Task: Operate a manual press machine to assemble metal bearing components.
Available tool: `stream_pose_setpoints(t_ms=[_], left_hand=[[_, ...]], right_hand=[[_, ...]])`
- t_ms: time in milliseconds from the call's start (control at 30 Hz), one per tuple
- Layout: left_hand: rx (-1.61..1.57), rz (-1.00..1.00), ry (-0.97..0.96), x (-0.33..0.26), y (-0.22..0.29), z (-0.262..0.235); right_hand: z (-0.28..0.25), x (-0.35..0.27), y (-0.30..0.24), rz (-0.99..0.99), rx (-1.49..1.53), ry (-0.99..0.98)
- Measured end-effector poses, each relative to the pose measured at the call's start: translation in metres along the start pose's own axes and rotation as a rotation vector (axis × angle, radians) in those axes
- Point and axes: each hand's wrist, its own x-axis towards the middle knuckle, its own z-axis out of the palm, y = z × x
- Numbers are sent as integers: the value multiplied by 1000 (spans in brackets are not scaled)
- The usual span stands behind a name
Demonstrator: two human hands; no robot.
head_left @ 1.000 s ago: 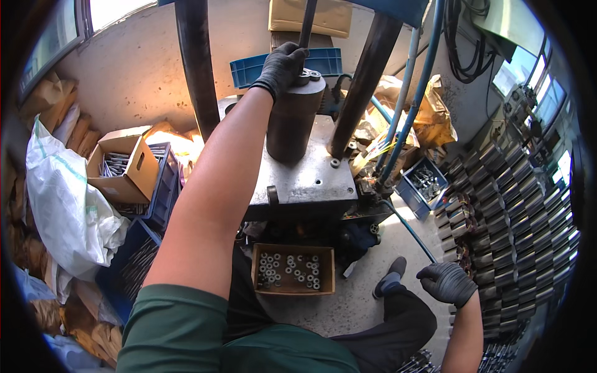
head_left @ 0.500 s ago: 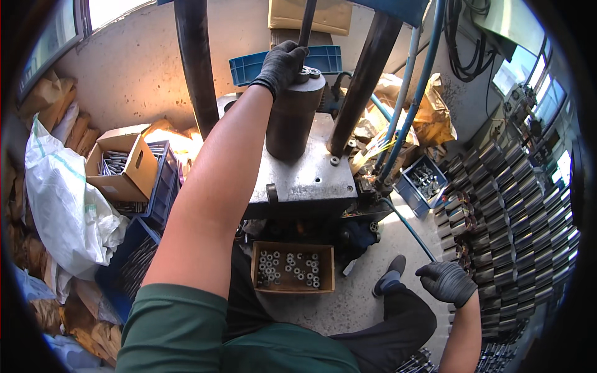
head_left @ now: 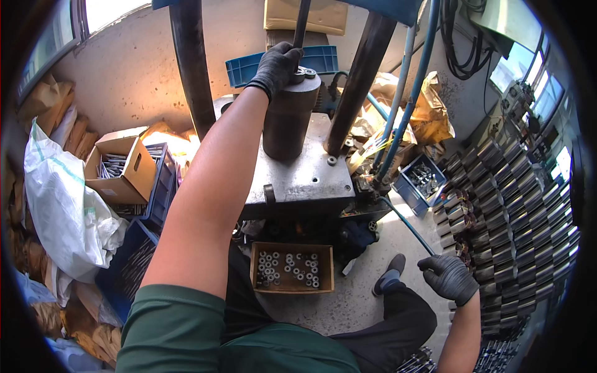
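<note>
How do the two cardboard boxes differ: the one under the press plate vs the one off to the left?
The low cardboard tray under the steel plate lies flat, without flaps, holding small ring-shaped metal parts in one loose layer. The cardboard box at left is deeper, tilted, flaps open, holding long metal rods, and rests on a blue crate. Both are brown, open-topped and hold metal parts.

A metal workshop: a press [head_left: 298,174] on steel columns, boxes of washers [head_left: 291,268], stacked steel cylinders [head_left: 522,205], concrete floor.

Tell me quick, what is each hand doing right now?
Left hand: resting on top of the dark metal cylinder, fingers curled.
Right hand: closed around a thin rod.
</note>
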Motion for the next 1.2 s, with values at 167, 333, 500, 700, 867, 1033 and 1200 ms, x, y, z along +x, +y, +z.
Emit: stream_pose_setpoints(t_ms=[167, 333, 500, 700, 867, 1033, 1200], left_hand=[[-74, 34, -14, 5, -9, -6], [-167, -12, -33, -4, 2, 2], [-141, -25, -30, -3, 1, -2], [80, 170, -4, 7, -7, -2], [-120, 44, -76, -9, -1, -1], [-136, 42, -21, -17, 8, 9], [-291, 193, -4, -12, -5, -4]], right_hand=[[-3, 8, -4, 13, 50, -34], [-1, 3, 8, -70, -121, -184], [-4, 11, 0, 7, 117, 147], [-9, 10, -12, 87, 85, 287], [-51, 91, 1, -11, 114, 907], [-112, 162, 21, 17, 101, 921], [-132, 195, 18, 144, 23, 877]])
